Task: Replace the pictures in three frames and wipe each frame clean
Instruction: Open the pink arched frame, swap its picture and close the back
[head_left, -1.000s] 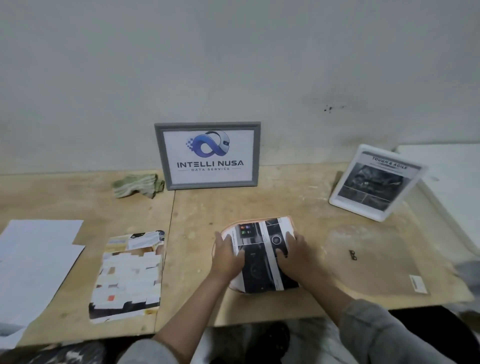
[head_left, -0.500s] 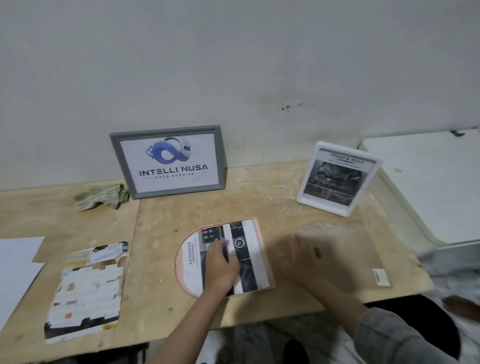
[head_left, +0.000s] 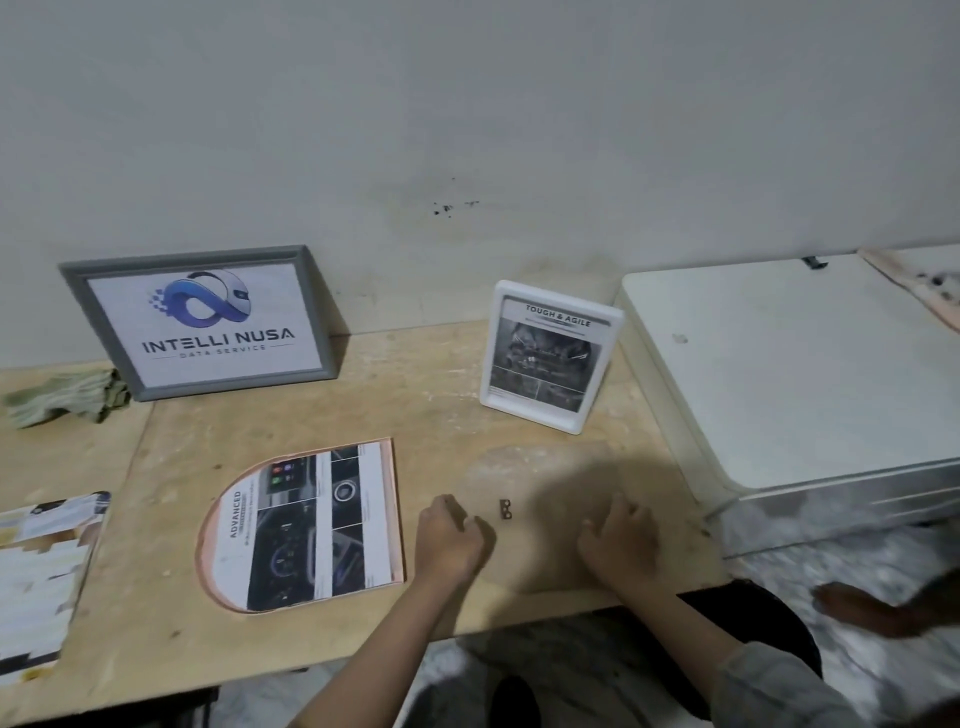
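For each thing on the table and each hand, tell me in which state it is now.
Grey frame: upright, leaning on wall, picture inside.
White frame: standing, picture inside.
Arched frame: lying flat, picture on it.
Backing board: flat on table, under both hands.
Cloth: crumpled, unused.
Left hand: fingers curled at board's edge.
Right hand: fingers curled on board.

A makeshift workroom — a bare plywood tabletop (head_left: 426, 395) stands against a scuffed, stained wall (head_left: 467, 130). A grey-framed company logo sign (head_left: 200, 322) leans there — more office backroom than home.
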